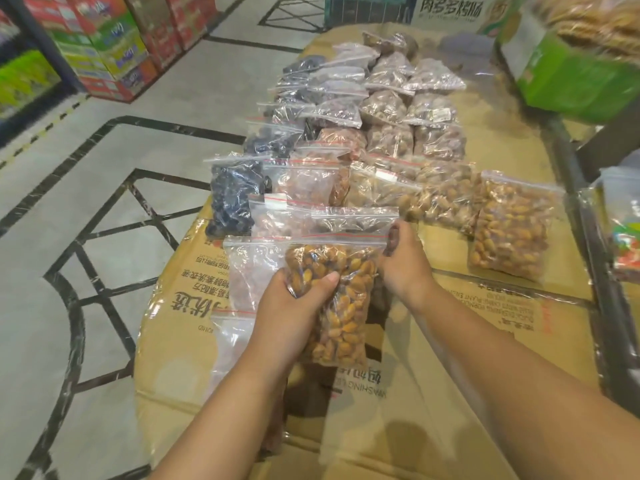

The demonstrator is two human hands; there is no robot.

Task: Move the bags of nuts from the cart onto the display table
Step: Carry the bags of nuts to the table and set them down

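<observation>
Nut bag (343, 327) held over tabletop (485, 323), long axis pointing away, zip end far. Left hand (287, 306) gripped its middle; right hand (403, 268) pinched the zip corner.

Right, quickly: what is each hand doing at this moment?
The left hand grips the bag of nuts.
The right hand seems to pinch that bag's top corner.

Colourful stacked cartons (114, 46) stand on the grey patterned floor (86, 202), a green box (571, 81) opposite.
</observation>
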